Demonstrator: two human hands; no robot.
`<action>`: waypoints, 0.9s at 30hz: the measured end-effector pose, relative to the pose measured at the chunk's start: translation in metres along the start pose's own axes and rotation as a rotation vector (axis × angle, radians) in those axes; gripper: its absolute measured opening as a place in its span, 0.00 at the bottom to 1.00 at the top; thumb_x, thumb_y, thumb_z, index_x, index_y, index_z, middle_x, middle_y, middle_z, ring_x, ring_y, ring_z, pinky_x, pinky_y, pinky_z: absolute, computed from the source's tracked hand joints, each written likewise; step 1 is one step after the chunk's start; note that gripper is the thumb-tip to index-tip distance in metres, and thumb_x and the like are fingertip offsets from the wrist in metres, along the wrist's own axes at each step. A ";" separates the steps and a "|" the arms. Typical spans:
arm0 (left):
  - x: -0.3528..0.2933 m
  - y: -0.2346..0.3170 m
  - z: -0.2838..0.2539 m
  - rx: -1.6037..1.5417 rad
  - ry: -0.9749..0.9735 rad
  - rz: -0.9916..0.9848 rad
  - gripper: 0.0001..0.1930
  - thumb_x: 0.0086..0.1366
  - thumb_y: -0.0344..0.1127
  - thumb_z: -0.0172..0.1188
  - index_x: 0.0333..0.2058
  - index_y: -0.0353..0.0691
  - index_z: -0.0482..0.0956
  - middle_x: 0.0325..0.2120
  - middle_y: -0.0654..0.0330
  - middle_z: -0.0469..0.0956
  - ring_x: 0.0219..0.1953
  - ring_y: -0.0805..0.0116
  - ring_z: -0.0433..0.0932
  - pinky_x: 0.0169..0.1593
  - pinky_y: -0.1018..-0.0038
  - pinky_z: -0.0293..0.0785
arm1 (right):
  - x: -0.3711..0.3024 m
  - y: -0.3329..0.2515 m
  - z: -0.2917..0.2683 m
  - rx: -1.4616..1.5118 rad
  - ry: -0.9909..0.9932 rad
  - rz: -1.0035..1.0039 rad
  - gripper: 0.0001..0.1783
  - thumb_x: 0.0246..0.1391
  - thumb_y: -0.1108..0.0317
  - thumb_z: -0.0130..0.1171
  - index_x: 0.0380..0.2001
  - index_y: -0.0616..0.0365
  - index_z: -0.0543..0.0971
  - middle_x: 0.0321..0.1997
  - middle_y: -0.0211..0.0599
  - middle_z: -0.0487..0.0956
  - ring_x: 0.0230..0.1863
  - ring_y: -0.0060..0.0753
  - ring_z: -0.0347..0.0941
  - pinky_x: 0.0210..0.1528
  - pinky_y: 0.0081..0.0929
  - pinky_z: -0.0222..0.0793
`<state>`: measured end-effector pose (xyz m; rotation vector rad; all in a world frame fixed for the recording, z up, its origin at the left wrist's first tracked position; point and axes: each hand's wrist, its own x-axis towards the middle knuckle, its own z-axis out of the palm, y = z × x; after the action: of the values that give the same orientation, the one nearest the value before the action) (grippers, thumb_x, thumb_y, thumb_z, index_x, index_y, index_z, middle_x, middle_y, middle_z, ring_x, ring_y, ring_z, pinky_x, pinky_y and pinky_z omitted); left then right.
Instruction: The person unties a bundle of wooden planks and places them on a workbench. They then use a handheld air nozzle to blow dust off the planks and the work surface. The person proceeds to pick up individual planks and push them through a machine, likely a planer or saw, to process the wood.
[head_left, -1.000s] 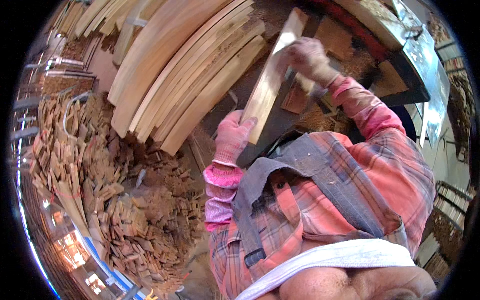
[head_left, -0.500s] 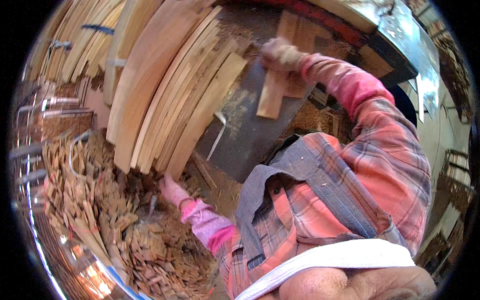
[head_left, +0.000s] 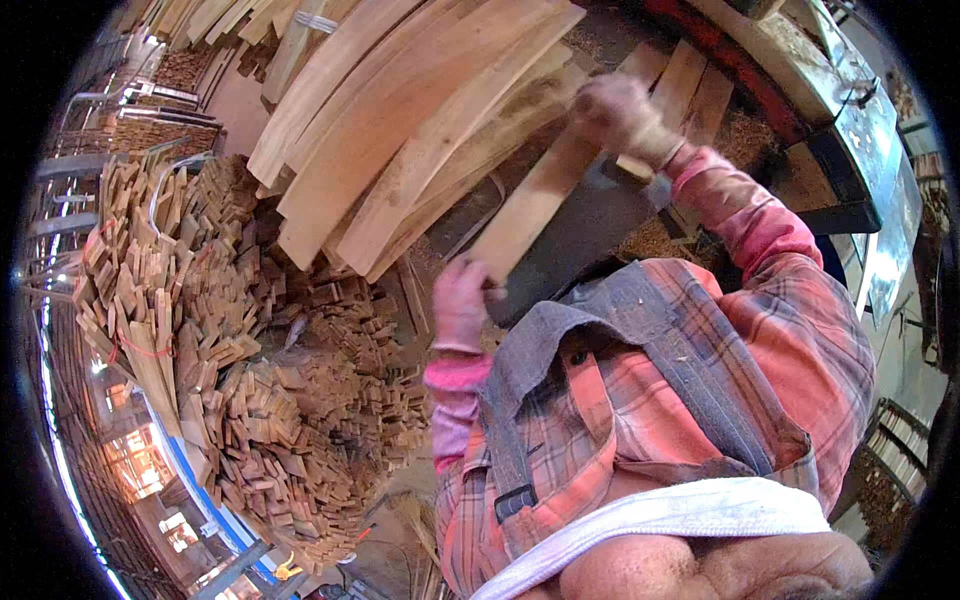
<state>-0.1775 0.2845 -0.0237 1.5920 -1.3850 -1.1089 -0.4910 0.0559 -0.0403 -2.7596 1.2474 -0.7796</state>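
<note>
Board (head_left: 533, 203) of pale wood slants above a dark tabletop (head_left: 590, 225), its near end on the left and its length running away to the right. Closest to the viewer, well on the near side of the board, is a white cloth (head_left: 690, 508) at the person's neck; then come a plaid shirt (head_left: 800, 340) and a faded blue apron (head_left: 565, 335), whose top edge sits near the board. The left hand (head_left: 462, 302) holds the board's near end, thumb and fingers closed about it. The right hand (head_left: 622, 115) is bent over the board's farther part, fingers curled; blur hides the fingertips, so I cannot tell whether it grips or only presses. Sawdust (head_left: 650, 243) lies to the right of the board, and flat wood pieces (head_left: 682, 80) lie beyond it, past the right hand. Just left of the board, long planks (head_left: 400, 140) overlap in a fanned stack. A big heap of short offcuts (head_left: 300, 400) spreads well to the left of the board. Well apart on its right is a shiny metal sheet (head_left: 885, 160). Farther off, beyond the board and to its left, stands more stacked lumber (head_left: 215, 20).
</note>
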 end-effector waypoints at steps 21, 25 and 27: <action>0.090 0.113 -0.135 1.546 0.182 -0.154 0.48 0.50 0.49 0.73 0.68 0.49 0.57 0.63 0.50 0.65 0.66 0.51 0.63 0.67 0.56 0.60 | -0.024 0.116 0.063 -0.480 -0.354 0.498 0.18 0.60 0.52 0.52 0.40 0.53 0.80 0.44 0.41 0.80 0.50 0.48 0.76 0.49 0.46 0.71; 0.085 0.129 -0.115 1.548 0.220 -0.015 0.44 0.49 0.48 0.73 0.63 0.45 0.64 0.54 0.47 0.71 0.57 0.48 0.71 0.61 0.54 0.66 | -0.031 0.161 0.077 -0.588 -0.185 0.854 0.16 0.59 0.54 0.53 0.42 0.52 0.78 0.45 0.43 0.79 0.50 0.50 0.75 0.49 0.47 0.72; 0.073 0.126 -0.103 1.428 0.251 0.177 0.43 0.47 0.47 0.73 0.61 0.42 0.65 0.51 0.47 0.72 0.55 0.46 0.71 0.59 0.53 0.67 | -0.049 0.177 0.056 -0.431 -0.147 0.704 0.15 0.59 0.55 0.54 0.42 0.53 0.78 0.45 0.45 0.79 0.51 0.51 0.75 0.50 0.48 0.72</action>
<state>-0.1220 0.1939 0.1189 2.2752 -2.2195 0.4207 -0.6172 -0.0403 -0.1477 -2.2582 2.3512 -0.2579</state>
